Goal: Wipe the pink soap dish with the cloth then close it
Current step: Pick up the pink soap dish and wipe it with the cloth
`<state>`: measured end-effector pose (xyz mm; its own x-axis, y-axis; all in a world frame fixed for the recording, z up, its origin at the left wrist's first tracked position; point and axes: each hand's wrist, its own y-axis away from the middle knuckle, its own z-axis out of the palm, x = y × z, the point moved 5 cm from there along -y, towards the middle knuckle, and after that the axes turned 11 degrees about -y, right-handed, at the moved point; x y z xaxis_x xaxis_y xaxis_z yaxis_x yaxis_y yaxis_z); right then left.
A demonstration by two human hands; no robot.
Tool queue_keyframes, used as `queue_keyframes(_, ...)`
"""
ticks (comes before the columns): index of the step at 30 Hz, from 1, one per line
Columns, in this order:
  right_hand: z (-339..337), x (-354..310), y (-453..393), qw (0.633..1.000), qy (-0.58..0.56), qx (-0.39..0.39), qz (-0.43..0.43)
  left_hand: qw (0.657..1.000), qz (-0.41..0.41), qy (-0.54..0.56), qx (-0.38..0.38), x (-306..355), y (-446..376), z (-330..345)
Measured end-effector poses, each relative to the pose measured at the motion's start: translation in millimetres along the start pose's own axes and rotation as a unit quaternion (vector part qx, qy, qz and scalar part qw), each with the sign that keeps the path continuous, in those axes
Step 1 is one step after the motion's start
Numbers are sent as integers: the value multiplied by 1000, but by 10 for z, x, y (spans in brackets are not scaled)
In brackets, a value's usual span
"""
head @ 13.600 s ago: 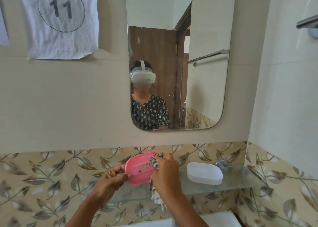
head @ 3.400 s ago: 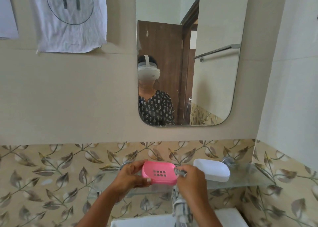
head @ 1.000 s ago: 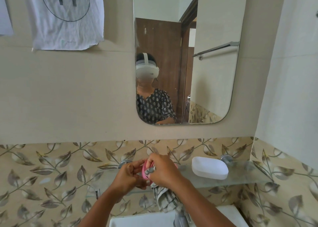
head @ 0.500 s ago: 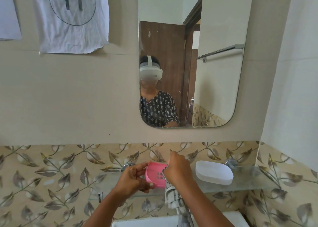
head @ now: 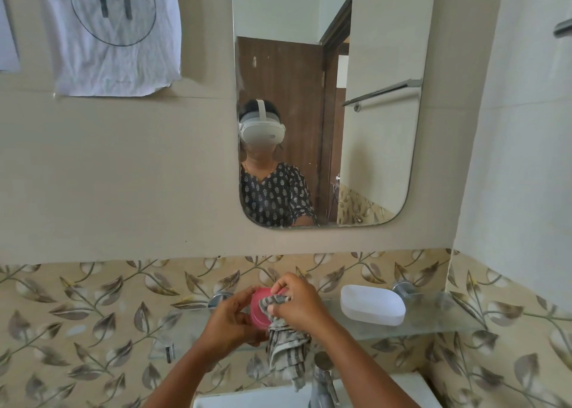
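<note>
From the head camera, the person stands at a basin with both hands raised in front of a glass shelf (head: 433, 324). The left hand (head: 230, 321) curls round the pink soap dish (head: 257, 310), thumb and fingers gripping its left edge, and holds it tilted up on its side above the near end of the shelf, not resting on it. Only a small part of the dish shows between the two hands. The right hand (head: 298, 302) is bunched around a striped grey-and-white cloth (head: 286, 349), pressing a fold of it against the dish's right side; the rest of the cloth hangs down below the hand toward the chrome tap (head: 322, 383) and the white basin (head: 247, 400).

Well to the right on the shelf lies a white soap dish lid (head: 373, 308), flat, apart from the hands. Above, a wall mirror (head: 380, 160) reflects the person in a white headset and a dark patterned top. A crumpled white sheet marked 11 (head: 114, 33) hangs on the beige wall at upper left. Leaf-patterned tiles (head: 93, 314) run behind the shelf.
</note>
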<state>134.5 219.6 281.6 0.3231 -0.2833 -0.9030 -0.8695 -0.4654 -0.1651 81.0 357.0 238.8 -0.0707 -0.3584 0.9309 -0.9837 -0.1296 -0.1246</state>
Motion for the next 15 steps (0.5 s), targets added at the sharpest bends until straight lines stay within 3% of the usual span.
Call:
queue_keyframes(7,-227,50,-56,983,-171,7,68,990,-15,-124,58,29,-19,-15)
queue_keyframes(15,-492,13,19,958,-274,16,84,969,-42,-240,48,144,-42,-41)
